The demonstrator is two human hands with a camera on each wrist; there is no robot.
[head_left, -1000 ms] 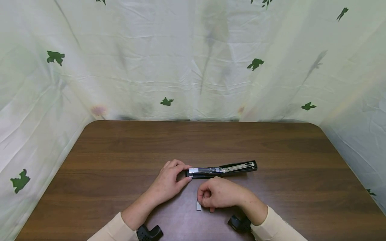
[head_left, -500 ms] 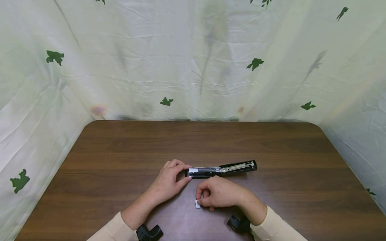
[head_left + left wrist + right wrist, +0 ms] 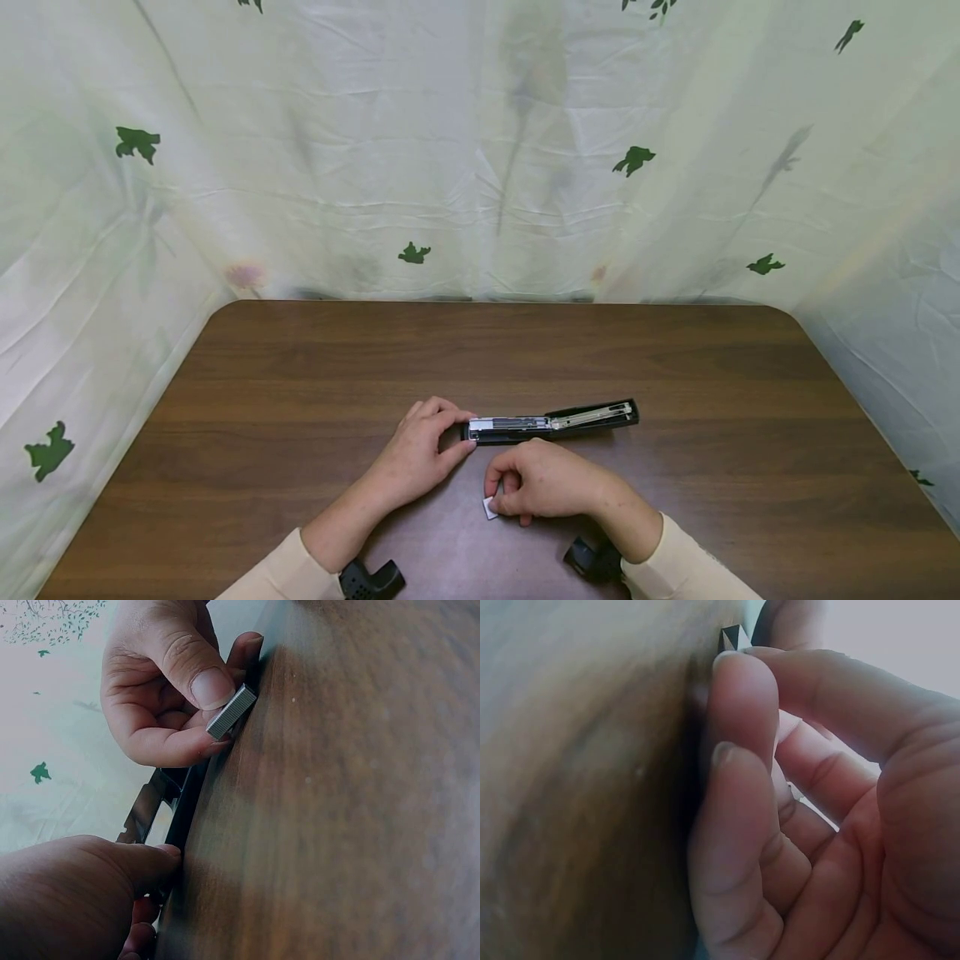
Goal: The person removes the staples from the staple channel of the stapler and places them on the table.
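A black stapler (image 3: 517,423) lies on the table, opened out flat with its silver magazine showing and its top arm swung to the right. My left hand (image 3: 416,457) grips its left end between thumb and fingers. Just in front of the stapler, my right hand (image 3: 551,481) pinches a short strip of staples (image 3: 232,712) between thumb and forefinger, close over the table. The strip's ridged side shows in the left wrist view. In the right wrist view only one end of the staple strip (image 3: 736,637) peeks past the fingertips.
The brown wooden table (image 3: 300,367) reaches back to a pale curtain (image 3: 337,167) with green leaf shapes, which also hangs at both sides. Black wrist cameras sit under the left wrist (image 3: 371,579) and right wrist (image 3: 594,560).
The strip of staples has turned from straight to slanted in the right hand's fingers, and that hand has shifted slightly left. The left hand and the stapler have stayed put.
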